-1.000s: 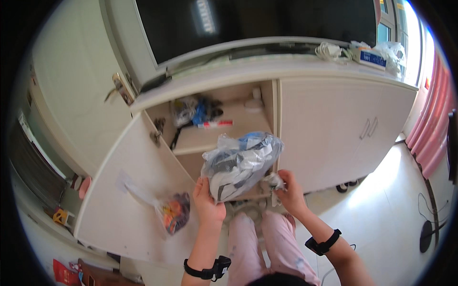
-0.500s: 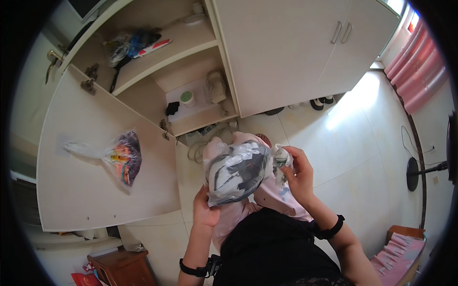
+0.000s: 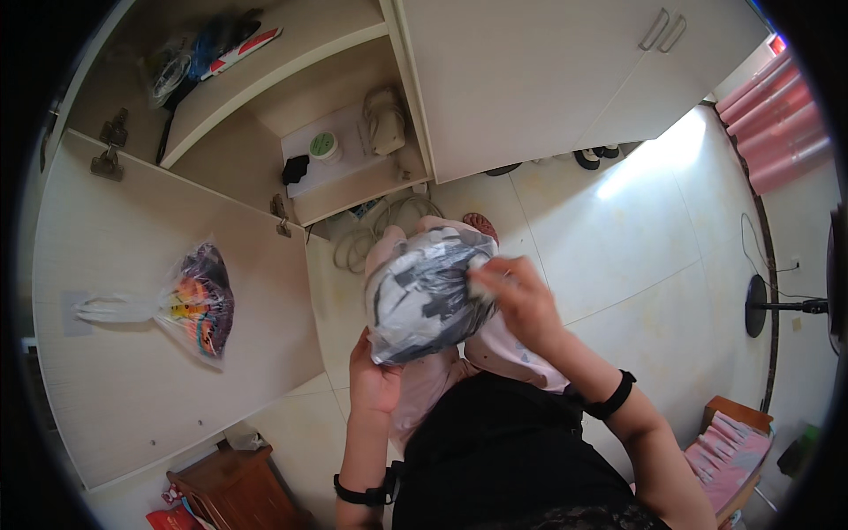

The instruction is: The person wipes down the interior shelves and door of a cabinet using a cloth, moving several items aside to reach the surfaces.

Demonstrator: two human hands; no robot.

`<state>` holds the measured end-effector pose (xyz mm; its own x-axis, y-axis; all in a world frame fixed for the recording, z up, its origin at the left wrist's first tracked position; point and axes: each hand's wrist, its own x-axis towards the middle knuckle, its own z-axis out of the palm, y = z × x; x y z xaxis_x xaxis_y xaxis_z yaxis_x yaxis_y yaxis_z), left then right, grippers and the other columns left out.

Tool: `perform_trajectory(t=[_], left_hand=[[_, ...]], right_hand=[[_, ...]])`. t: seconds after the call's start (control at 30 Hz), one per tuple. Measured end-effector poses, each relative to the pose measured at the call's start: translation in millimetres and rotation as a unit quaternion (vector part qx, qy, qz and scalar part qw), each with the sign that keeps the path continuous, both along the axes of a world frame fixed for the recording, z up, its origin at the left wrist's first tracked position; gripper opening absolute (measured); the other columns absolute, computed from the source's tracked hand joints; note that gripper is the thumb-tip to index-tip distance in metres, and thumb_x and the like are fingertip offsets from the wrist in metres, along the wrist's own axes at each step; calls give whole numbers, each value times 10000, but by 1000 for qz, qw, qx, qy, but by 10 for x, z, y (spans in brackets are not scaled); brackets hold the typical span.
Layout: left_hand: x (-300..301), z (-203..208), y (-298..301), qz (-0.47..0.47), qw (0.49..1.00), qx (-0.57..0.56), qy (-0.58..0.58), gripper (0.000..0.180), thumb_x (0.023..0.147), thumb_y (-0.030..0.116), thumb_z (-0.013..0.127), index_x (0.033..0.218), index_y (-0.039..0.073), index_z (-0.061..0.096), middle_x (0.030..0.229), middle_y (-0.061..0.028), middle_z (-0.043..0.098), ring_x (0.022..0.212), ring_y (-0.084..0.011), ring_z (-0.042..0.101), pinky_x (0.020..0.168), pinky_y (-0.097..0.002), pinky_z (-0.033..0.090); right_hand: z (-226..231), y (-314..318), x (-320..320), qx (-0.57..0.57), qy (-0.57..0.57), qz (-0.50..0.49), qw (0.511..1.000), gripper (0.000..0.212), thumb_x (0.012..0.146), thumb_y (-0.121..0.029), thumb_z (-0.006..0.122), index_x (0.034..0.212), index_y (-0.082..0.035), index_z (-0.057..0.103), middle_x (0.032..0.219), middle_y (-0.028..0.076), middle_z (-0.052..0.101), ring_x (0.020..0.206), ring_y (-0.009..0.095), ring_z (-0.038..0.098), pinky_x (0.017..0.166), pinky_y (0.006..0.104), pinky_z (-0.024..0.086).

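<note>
Clear plastic bag (image 3: 428,296) held out before the cabinet (image 3: 521,79); contents obscured.
The left hand (image 3: 375,384) grasps the bag's lower left edge, fingers partly hidden beneath; the right hand (image 3: 521,296) is blurred, fingers bunched at the bag's right end, and whether they grip cannot be told. The grey and white contents are unidentifiable through the film. Clutter (image 3: 203,57) in the cabinet's upper compartment is dim; shoes (image 3: 596,157) under its right part are partly covered. The open door (image 3: 132,380) juts from the cabinet's left side, carrying a hanging bag (image 3: 199,305). The cabinet's lower compartment holds a round, green-lidded tub (image 3: 325,147) and a crumpled black item (image 3: 296,169). Coiled pale tubing (image 3: 353,252) lies below. The film is wrinkled and glossy; the cabinet's panels are flat and pale.
</note>
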<state>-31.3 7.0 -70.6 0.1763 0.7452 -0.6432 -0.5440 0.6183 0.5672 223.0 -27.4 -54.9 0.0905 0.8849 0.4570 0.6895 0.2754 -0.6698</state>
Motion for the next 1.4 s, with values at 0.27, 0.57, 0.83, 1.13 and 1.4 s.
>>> perform_trajectory(t=[0.27, 0.57, 0.83, 1.13, 1.4], left_hand=[[96, 98, 52, -29, 999, 8, 18, 370, 992, 199, 450, 1307, 13, 503, 1311, -147, 566, 1161, -280, 588, 960, -432, 523], [-135, 296, 59, -156, 875, 360, 284, 130, 988, 31, 439, 1108, 25, 487, 1015, -30, 546, 962, -103, 508, 881, -262, 417], [-25, 95, 39, -212, 829, 396, 333, 94, 994, 96, 452, 1024, 11, 479, 1326, -152, 577, 876, -147, 558, 787, -270, 452], [-252, 187, 36, -320, 788, 339, 402, 142, 951, 134, 503, 1042, 25, 514, 1022, -173, 643, 872, -216, 605, 806, -319, 469], [402, 409, 144, -245, 588, 497, 590, 656, 792, 183, 735, 1379, 84, 457, 1163, -198, 542, 1034, -362, 564, 930, -448, 448]], right_hand=[[516, 212, -258, 10, 64, 87, 994, 572, 682, 138, 589, 1213, -72, 631, 1209, 161, 585, 1060, 305, 599, 883, 374, 513], [274, -24, 331, -100, 88, -132, 982, 520, 711, 122, 607, 1191, -76, 618, 1191, 138, 602, 1018, 320, 635, 813, 354, 545], [358, -71, -290, 64, -156, 305, 937, 351, 782, -51, 580, 1127, -21, 635, 1161, 136, 590, 1092, 278, 578, 894, 350, 508], [-5, 98, 364, -103, 18, -73, 992, 407, 693, 105, 649, 1036, -103, 715, 1096, 105, 635, 939, 294, 637, 773, 381, 554], [80, 411, -105, -9, -4, 98, 995, 469, 706, 98, 614, 1131, -84, 692, 1114, 141, 613, 973, 305, 616, 836, 365, 528]])
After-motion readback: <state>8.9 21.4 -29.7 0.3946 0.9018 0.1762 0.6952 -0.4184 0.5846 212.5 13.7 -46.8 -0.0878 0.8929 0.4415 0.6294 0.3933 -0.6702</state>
